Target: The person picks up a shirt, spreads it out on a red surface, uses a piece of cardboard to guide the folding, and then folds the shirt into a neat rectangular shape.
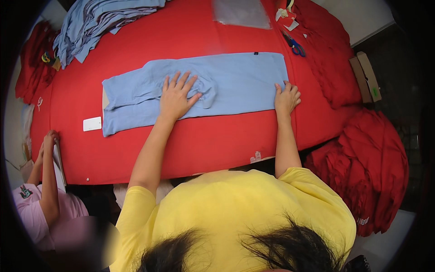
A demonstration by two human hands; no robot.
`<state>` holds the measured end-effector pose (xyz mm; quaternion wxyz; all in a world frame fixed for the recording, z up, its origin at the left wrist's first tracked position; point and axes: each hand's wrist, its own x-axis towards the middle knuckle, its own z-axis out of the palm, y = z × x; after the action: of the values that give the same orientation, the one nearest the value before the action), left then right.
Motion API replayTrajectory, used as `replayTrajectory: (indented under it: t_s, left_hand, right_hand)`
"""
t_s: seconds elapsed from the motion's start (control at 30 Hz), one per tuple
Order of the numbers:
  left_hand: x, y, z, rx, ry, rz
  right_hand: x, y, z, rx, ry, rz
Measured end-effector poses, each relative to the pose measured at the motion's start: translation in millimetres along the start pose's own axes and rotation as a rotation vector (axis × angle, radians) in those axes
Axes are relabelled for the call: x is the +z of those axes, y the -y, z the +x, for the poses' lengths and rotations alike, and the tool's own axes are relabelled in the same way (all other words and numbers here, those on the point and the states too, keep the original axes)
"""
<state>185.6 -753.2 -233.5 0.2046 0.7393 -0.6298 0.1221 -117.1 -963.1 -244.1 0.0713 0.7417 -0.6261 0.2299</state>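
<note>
A light blue garment, folded into a long strip, lies across the red-covered table in front of me. My left hand rests palm down on its rumpled middle part, fingers spread. At the garment's right end is my right hand, thumb on the cloth's edge and fingers slightly bent and apart beside it. A white hang tag lies by the left end, where a beige strip shows at the edge. Near the far right corner sits a small dark label.
Light blue garments are piled far left, near yellow-handled scissors. Clear plastic bags lie at the back; blue-handled scissors lie right. Red cloth hangs at right by a cardboard box. A co-worker holds something white at left.
</note>
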Motion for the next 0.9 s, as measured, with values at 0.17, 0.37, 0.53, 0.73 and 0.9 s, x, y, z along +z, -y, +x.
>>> replayTrajectory:
  t_s: [0.17, 0.37, 0.53, 0.73, 0.9]
  left_hand:
    - [-14, -9, 6, -0.002, -0.021, 0.046]
    - [-29, -15, 31, -0.117, 0.055, -0.082]
    - [-14, -22, 37, -0.145, 0.272, -0.095]
    - [14, -27, 40, -0.175, 0.088, 0.060]
    - [-8, -33, 30, -0.112, -0.014, 0.067]
  right_hand:
    - [16, -18, 40, -0.139, -0.033, 0.175]
    - [33, 27, 93, -0.280, 0.071, 0.257]
    - [38, 29, 114, -0.067, 0.096, 0.441]
    - [55, 30, 121, -0.149, -0.012, 0.121]
    - [8, 9, 103, -0.090, 0.092, 0.207]
